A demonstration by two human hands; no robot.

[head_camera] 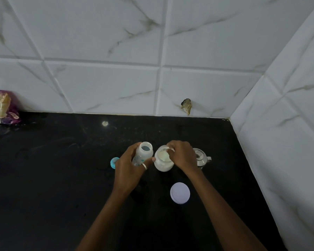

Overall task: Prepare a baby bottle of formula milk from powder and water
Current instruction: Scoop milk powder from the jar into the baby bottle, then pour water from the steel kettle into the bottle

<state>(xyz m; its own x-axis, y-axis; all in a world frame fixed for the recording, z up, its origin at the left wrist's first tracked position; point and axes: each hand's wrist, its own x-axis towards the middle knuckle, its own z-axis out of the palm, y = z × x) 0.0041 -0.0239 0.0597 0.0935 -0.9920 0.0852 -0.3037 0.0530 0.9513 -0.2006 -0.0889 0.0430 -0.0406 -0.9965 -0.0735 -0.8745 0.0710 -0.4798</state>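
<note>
Nearest me lies the flat round lid (180,192), off its jar (163,159) on the glossy black counter (62,178). My left hand (130,169) grips the clear plastic bottle (142,153), uncapped and tilted toward the jar. My right hand (182,154) pinches something at the jar's mouth, likely a scoop. Powder is still going in; the teal cap (114,162) and steel kettle (200,157) wait.

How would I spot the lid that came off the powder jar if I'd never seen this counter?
Start at the black stone countertop in the tiled corner, then find the open white powder jar under the right hand. Nearer the person than that jar lies a flat round pale lilac lid, alone and untouched. The small blue bottle cap is left of the hands.
</note>
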